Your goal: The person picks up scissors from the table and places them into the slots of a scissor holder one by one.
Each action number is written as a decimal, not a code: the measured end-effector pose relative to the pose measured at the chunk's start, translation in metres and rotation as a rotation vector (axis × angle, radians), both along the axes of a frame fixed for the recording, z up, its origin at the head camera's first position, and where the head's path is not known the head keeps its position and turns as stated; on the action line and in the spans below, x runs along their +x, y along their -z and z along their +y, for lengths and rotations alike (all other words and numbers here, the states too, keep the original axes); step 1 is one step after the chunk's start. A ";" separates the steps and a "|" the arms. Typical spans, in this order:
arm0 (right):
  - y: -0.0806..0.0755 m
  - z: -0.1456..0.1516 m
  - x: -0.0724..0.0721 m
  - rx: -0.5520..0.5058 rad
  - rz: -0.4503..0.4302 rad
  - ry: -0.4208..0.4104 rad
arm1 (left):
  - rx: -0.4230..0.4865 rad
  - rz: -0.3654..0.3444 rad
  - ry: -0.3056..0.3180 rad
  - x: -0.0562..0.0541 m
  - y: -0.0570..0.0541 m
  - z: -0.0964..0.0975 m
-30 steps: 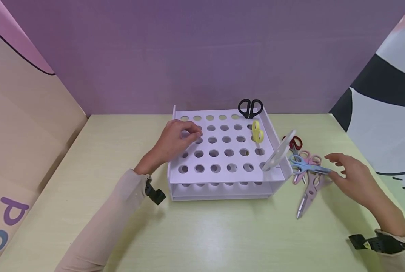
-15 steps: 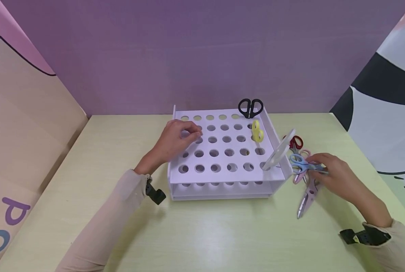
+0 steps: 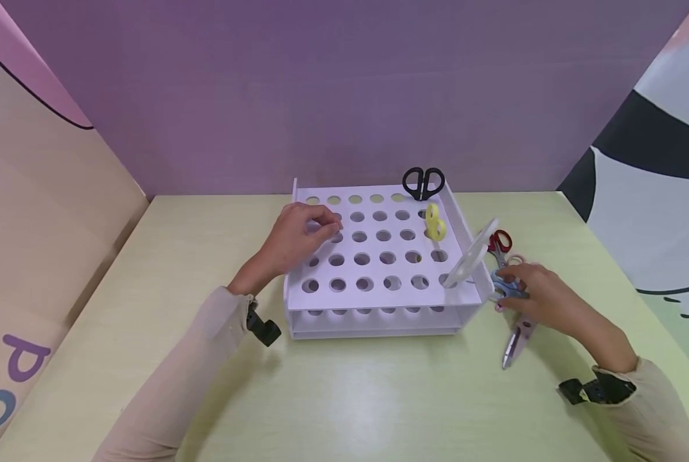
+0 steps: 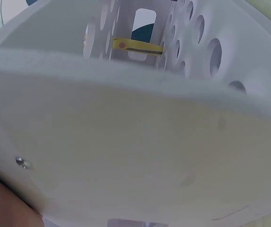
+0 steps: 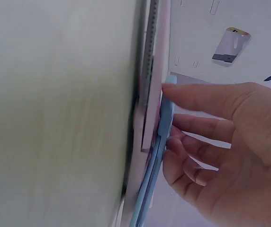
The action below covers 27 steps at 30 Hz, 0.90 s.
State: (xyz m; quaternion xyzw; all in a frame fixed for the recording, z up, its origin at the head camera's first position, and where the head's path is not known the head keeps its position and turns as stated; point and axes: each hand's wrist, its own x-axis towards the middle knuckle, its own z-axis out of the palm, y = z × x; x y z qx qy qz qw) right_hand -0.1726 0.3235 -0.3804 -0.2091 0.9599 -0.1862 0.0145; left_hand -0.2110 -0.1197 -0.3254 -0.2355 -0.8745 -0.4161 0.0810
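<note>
One pair of blue scissors (image 5: 167, 113) low over the tabletop (image 3: 356, 398), just right of the white rack (image 3: 352, 300); right hand (image 3: 543, 298) on the handles, fingers bent partway, thumb and fingertips pinching; pinkish scissors (image 3: 519, 337) directly underneath, red-handled scissors (image 3: 497, 245) just behind; left hand (image 3: 292, 237) resting over the rack's left side, fingers loosely bent, thumb near forefinger, nothing visible between; black scissors (image 3: 420, 192) and yellow scissors (image 3: 435, 226) handles-up in right-column holes, black farthest back; tilted white handle (image 3: 465, 264) at the front right hole.
</note>
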 end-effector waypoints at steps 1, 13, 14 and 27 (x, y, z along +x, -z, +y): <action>0.000 -0.001 0.000 0.001 -0.015 0.006 | 0.000 -0.002 -0.003 0.000 0.000 -0.001; -0.001 -0.009 0.003 0.025 -0.043 0.032 | 0.032 0.028 0.028 -0.003 0.002 -0.002; -0.002 -0.010 0.003 0.023 -0.030 0.029 | 0.034 0.028 0.029 -0.003 0.002 -0.002; -0.029 -0.025 0.032 0.071 0.036 0.049 | 0.041 0.022 0.023 -0.002 0.001 -0.001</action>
